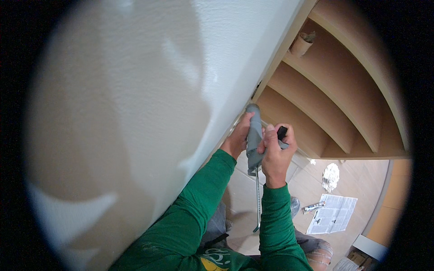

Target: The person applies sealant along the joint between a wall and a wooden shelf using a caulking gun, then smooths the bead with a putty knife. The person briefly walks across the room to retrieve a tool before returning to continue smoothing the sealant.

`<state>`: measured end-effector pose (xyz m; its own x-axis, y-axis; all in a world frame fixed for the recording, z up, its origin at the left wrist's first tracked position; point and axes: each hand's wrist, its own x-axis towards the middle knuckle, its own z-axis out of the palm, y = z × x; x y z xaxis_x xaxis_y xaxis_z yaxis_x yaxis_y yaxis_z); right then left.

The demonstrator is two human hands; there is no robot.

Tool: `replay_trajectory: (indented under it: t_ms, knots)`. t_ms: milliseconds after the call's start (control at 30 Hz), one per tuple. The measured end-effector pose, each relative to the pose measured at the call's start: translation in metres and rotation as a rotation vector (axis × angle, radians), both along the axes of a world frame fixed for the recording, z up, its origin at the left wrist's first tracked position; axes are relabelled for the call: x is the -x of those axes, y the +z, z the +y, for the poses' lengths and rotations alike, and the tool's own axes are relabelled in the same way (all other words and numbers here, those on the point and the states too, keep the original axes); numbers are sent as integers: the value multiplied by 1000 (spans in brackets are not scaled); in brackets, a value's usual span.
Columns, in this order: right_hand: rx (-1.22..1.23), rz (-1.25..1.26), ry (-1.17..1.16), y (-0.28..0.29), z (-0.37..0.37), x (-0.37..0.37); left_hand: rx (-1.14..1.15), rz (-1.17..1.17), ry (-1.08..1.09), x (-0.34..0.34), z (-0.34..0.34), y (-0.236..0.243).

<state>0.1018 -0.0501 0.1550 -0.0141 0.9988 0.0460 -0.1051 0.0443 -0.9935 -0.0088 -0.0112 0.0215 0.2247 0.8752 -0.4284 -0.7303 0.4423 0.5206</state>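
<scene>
A grey caulking gun [254,131] points away from me along the seam between the white wall and the wooden shelf unit. My left hand [238,137] is wrapped around its barrel from the left. At its rear, my right hand [279,156] grips the handle and trigger, and a dark piece shows between the fingers. The notched metal plunger rod [258,194] sticks out behind, back toward my body, its end bent into a hook. The gun's front tip cannot be made out against the seam.
The wooden shelf unit [312,101] rises on the right, with a brownish roll [301,45] on one shelf. The textured wall [158,90] fills the left. On the tiled floor lie a printed sheet [337,214], a tube [313,207] and a white crumpled heap [331,177].
</scene>
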Motion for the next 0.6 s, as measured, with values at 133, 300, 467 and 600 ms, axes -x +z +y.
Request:
replay_trajectory:
  t_ms: [133,300,467,600]
  knots:
    - [-13,13,5,4,0,3,16,-63,-4,3,3,-6]
    - [-27,28,1,7,0,5,0,-93,-7,3,7,-15]
    - [-3,26,-10,10,-1,7,1,-81,42,0,9,-17]
    - [7,16,2,14,1,5,3,-105,28,2,11,-16]
